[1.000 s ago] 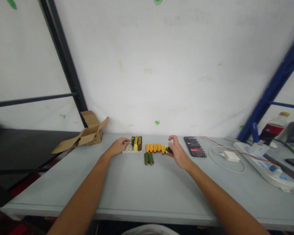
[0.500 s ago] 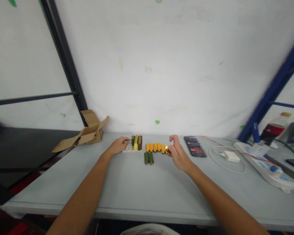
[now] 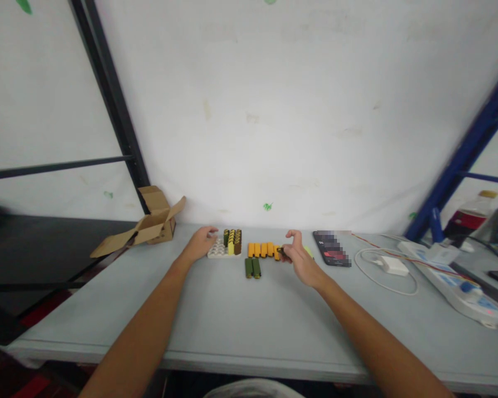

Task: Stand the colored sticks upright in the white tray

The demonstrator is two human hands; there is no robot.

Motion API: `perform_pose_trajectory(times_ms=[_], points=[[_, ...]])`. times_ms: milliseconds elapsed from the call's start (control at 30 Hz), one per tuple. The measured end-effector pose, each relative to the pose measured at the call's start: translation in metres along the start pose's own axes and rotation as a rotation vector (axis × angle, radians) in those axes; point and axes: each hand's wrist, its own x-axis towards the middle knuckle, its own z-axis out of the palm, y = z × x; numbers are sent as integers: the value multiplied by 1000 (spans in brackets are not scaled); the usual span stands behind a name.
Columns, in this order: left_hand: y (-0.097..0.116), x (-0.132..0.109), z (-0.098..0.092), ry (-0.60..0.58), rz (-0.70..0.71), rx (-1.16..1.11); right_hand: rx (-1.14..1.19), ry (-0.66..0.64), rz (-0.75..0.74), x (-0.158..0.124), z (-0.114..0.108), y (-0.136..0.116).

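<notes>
Near the bench [image 3: 240, 326]'s far edge, the left hand [image 3: 199, 244] parts its fingers beside the white tray [image 3: 218, 254]; the right hand [image 3: 301, 262], fingers narrowed by the orange row [image 3: 263, 250]'s right end, grip unclear, should avoid jostling neighbours.

Both arms [image 3: 161, 304] stretch forward, left grip [image 3: 200, 244] curved, right grip [image 3: 302, 262] with bent forefinger [image 3: 294, 236].

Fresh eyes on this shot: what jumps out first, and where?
Probably the row of orange pieces, between the left hand and right hand, with two green pieces just in front. Then the white tray beside the left hand, upright pieces on its right side. Left of that, the open cardboard box near the wall.
</notes>
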Motion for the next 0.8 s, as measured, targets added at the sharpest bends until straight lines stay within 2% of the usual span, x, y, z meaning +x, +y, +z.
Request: perform_pose_trajectory(times_ms=[100,167,233,300,367,433,500,600,733,800], points=[[25,0,-10,257,113,11,18,-8,10,2,4,5],[49,-3,-14,300,205,-38,43,-19,-29,3,9,6],[76,-9,-13,181,287,-144,72,-40,-100,3,15,5],[99,-18,-7,-23,359,-252,102,-69,-171,1,21,1],[117,-28,4,-206,419,-314,114,-101,-225,-1,27,-3],[127,-37,14,-317,458,-352,120,-130,-259,-4,32,-5],[132,-42,22,-366,465,-366,139,-154,-273,-5,36,-5],[135,-46,26,-372,458,-370,177,-157,-261,-5,41,-3],[136,-45,22,-391,437,-390,164,-138,-232,-4,51,-4],[133,-41,16,-356,384,-375,148,-119,-223,-4,53,-4]])
